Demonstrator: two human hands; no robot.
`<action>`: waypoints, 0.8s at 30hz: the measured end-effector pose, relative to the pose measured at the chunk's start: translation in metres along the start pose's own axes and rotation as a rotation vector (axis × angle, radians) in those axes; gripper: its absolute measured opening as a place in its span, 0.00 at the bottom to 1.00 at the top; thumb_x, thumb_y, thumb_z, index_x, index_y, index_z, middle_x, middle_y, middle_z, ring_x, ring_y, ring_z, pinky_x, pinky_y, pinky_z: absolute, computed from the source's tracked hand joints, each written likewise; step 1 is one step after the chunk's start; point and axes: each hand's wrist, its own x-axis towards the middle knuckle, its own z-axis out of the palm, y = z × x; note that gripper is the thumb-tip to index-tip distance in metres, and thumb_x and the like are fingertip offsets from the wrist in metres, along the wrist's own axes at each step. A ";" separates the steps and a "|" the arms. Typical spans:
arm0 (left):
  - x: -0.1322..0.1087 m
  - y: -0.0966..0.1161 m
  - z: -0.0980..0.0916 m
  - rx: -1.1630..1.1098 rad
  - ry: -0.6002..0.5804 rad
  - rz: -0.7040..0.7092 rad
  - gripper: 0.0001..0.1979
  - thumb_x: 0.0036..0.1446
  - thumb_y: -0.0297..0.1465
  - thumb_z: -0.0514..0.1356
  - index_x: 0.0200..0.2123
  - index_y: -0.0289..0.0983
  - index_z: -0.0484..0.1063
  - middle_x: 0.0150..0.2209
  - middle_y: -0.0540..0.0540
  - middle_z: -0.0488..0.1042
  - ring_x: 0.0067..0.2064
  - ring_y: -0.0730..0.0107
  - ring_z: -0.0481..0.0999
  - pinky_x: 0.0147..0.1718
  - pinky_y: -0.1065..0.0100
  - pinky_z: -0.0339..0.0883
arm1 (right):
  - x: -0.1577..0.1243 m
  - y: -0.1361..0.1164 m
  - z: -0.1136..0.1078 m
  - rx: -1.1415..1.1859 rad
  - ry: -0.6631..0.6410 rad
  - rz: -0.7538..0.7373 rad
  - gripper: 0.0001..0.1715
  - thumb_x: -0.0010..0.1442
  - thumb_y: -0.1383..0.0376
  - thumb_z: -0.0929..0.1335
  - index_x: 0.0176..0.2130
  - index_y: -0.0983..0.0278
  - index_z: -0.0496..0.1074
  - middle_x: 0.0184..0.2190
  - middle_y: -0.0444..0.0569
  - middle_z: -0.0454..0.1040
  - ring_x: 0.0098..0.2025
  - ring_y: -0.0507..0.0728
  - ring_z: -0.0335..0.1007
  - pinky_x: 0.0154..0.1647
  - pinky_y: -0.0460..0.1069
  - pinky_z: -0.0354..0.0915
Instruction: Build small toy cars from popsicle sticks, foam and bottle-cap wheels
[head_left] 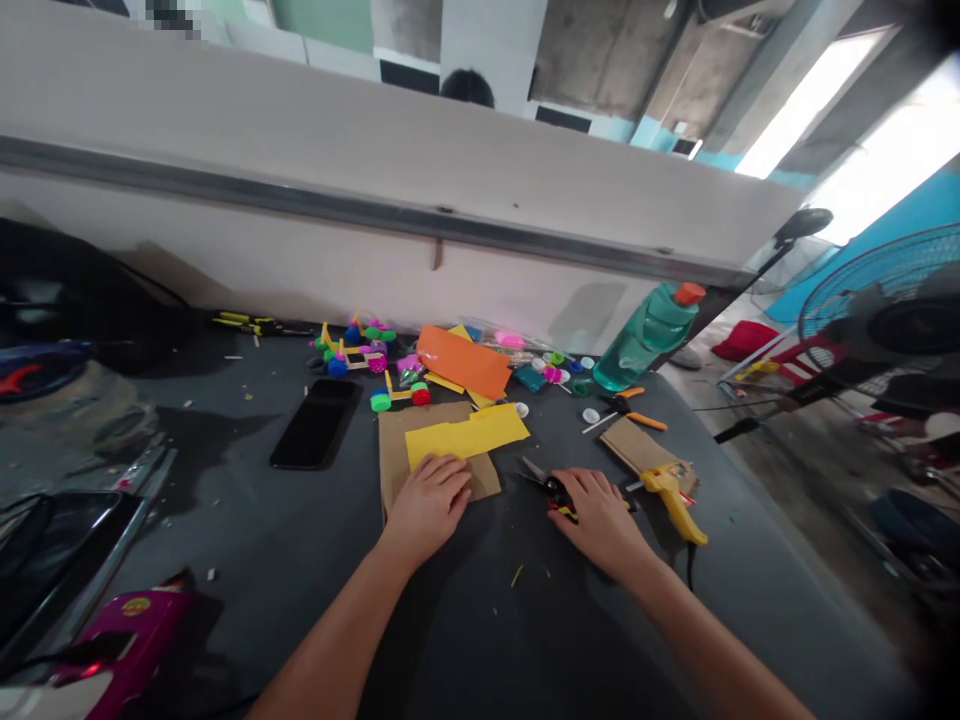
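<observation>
My left hand (433, 500) lies palm down with its fingers stretched out over the lower edge of a yellow paper piece (480, 433) and the brown cardboard (394, 455) beneath it. The yellow piece has a stepped, unevenly cut edge. To the right, my right hand (598, 515) is closed around the dark handles of a pair of scissors (553, 486), low over the table. The pointed metal blades stick out toward the cardboard. Part of the handles is hidden under my fingers.
A phone (316, 424) lies left. Behind are orange paper (463, 360), small wheeled models (401, 396) and bottle caps. At right stand a green bottle (646, 338), orange-handled pliers (637, 408), a yellow glue gun (675, 500) and another cardboard piece (634, 447).
</observation>
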 end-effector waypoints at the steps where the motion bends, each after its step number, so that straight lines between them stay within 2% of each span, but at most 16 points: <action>1: 0.000 -0.001 0.001 -0.004 -0.012 -0.003 0.13 0.58 0.30 0.52 0.44 0.39 0.72 0.48 0.45 0.73 0.52 0.61 0.68 0.56 0.52 0.56 | 0.002 0.001 0.002 -0.012 0.006 0.004 0.25 0.54 0.59 0.67 0.51 0.60 0.64 0.47 0.54 0.68 0.48 0.64 0.61 0.45 0.56 0.59; 8: -0.002 -0.002 0.002 -0.023 0.020 -0.009 0.13 0.58 0.27 0.52 0.44 0.38 0.72 0.47 0.44 0.74 0.50 0.62 0.69 0.54 0.53 0.59 | 0.022 0.010 0.013 -0.096 0.052 0.113 0.25 0.54 0.57 0.67 0.51 0.62 0.64 0.45 0.55 0.68 0.47 0.65 0.61 0.43 0.55 0.59; 13: -0.003 -0.002 0.002 -0.025 0.048 -0.014 0.13 0.57 0.25 0.52 0.43 0.37 0.73 0.45 0.45 0.75 0.49 0.62 0.70 0.53 0.53 0.60 | 0.035 -0.002 0.013 -0.140 0.083 0.181 0.23 0.57 0.57 0.64 0.51 0.64 0.64 0.45 0.56 0.68 0.47 0.64 0.61 0.42 0.55 0.58; 17: -0.003 -0.004 0.004 -0.025 0.058 -0.025 0.12 0.56 0.24 0.53 0.42 0.37 0.73 0.44 0.45 0.75 0.47 0.62 0.70 0.53 0.54 0.60 | 0.049 -0.020 0.009 -0.058 0.113 0.111 0.24 0.60 0.58 0.62 0.53 0.65 0.62 0.47 0.57 0.68 0.49 0.64 0.61 0.45 0.55 0.57; 20: -0.003 -0.004 0.003 -0.023 0.080 -0.022 0.12 0.56 0.24 0.54 0.41 0.36 0.73 0.43 0.45 0.76 0.46 0.63 0.71 0.52 0.55 0.62 | 0.063 -0.028 0.010 0.044 0.090 0.062 0.24 0.60 0.60 0.61 0.54 0.66 0.61 0.47 0.56 0.69 0.49 0.62 0.62 0.48 0.54 0.57; 24: -0.001 -0.003 -0.001 -0.012 0.115 -0.028 0.12 0.55 0.23 0.53 0.40 0.36 0.73 0.40 0.44 0.76 0.43 0.63 0.72 0.51 0.56 0.63 | 0.074 -0.035 0.017 0.143 0.057 0.064 0.20 0.60 0.64 0.61 0.51 0.66 0.65 0.47 0.54 0.71 0.50 0.60 0.63 0.49 0.53 0.57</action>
